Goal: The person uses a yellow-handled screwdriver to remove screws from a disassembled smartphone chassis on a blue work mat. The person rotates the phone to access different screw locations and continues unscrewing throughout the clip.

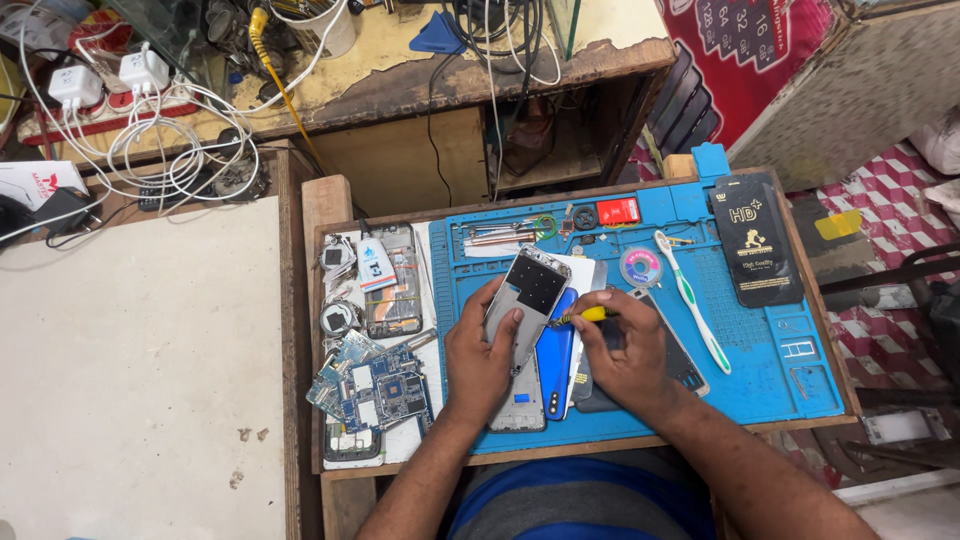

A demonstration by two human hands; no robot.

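Left hand [478,358] clamped phone frame [527,300]; right hand [622,352] pinched yellow screwdriver [583,315].
Frame judged light, thin, fragile; held by edges, tip at 3 o'clock.

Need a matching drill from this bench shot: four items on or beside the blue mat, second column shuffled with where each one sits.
Things:
1. phone frame
2. yellow-handled screwdriver
3. toothbrush
4. circuit boards

Places:
A. lying on the blue mat, right of both hands
B. held by the left hand
C. piled left of the mat
D. held by the right hand

Pairs: 1-B, 2-D, 3-A, 4-C
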